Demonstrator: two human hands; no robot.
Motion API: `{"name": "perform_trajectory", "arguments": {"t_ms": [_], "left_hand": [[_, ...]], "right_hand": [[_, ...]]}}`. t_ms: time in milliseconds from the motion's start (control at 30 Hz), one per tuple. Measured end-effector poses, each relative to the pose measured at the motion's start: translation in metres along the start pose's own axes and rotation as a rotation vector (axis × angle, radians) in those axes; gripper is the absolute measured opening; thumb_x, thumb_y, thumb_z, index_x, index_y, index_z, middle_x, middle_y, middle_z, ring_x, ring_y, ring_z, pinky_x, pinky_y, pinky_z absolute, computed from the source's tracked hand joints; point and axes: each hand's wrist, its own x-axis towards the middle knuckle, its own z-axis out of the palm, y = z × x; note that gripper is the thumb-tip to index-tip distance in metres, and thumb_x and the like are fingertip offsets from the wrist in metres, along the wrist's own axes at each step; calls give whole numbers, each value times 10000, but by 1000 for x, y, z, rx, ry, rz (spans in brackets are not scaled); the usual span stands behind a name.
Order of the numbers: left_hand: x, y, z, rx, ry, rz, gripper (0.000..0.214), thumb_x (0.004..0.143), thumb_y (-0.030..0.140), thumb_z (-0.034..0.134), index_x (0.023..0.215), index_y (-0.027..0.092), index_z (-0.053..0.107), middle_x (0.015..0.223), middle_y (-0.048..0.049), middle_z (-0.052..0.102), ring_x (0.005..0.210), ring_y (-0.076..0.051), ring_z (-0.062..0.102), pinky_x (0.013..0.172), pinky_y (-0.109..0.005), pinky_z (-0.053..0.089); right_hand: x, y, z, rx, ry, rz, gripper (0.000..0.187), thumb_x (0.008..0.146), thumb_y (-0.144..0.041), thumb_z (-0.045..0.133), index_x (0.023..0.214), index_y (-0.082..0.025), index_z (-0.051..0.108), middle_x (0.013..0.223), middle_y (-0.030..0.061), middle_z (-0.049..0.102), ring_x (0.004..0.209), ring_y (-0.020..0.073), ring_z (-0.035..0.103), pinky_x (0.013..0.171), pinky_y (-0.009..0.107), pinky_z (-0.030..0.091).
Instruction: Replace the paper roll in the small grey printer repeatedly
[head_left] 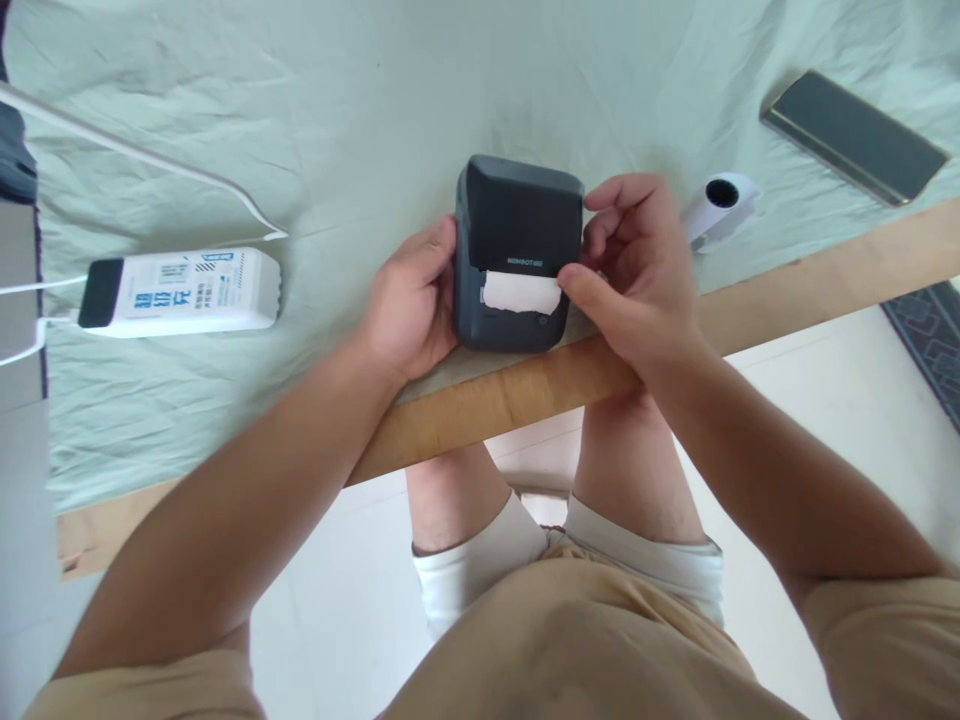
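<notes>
A small dark grey label printer [517, 230] stands near the table's front edge. A strip of white paper [521, 292] sticks out of its slot. My left hand [411, 300] grips the printer's left side, fingers wrapped against it. My right hand [637, 265] is at the printer's right side, thumb and fingers pinching the right end of the paper strip.
A white power bank [180, 290] with white cables [150, 160] lies at the left on the pale green cloth [337, 100]. A white paper roll [720, 205] lies right of the printer, a dark phone [855, 135] further right. The wooden table edge [510, 395] runs below the printer.
</notes>
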Motion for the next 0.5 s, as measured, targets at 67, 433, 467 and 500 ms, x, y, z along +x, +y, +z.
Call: {"name": "perform_trajectory", "arguments": {"t_ms": [67, 433, 467, 500], "left_hand": [[-1, 1, -1, 21, -30, 5, 212, 948, 440, 744, 895, 239, 705, 1036, -74, 834, 1414, -392, 658, 1096, -525, 631], [1, 4, 6, -25, -9, -68, 320, 1071, 337, 476, 992, 164, 733, 1086, -103, 811, 1426, -344, 659, 1128, -511, 600], [1, 4, 6, -40, -16, -77, 333, 1072, 323, 457, 998, 154, 734, 1093, -108, 811, 1429, -340, 659, 1134, -513, 597], [1, 4, 6, -53, -29, -84, 334, 1071, 332, 462, 996, 152, 732, 1101, -111, 812, 1430, -342, 659, 1140, -516, 594]], "right_hand": [[-1, -2, 0, 33, -4, -25, 542, 890, -679, 722, 1287, -356, 540, 946, -9, 601, 774, 187, 637, 651, 350, 571], [25, -51, -6, 60, 230, 27, 348, 1009, -644, 673, 992, -322, 541, 637, -64, 538, 602, 177, 635, 491, 310, 451], [27, -53, -6, 87, 237, 16, 337, 1000, -614, 699, 967, -318, 541, 682, -50, 587, 687, 189, 699, 463, 298, 443], [28, -53, -8, 116, 244, 5, 319, 994, -573, 721, 944, -314, 541, 740, -33, 638, 791, 201, 750, 437, 288, 436]]}}
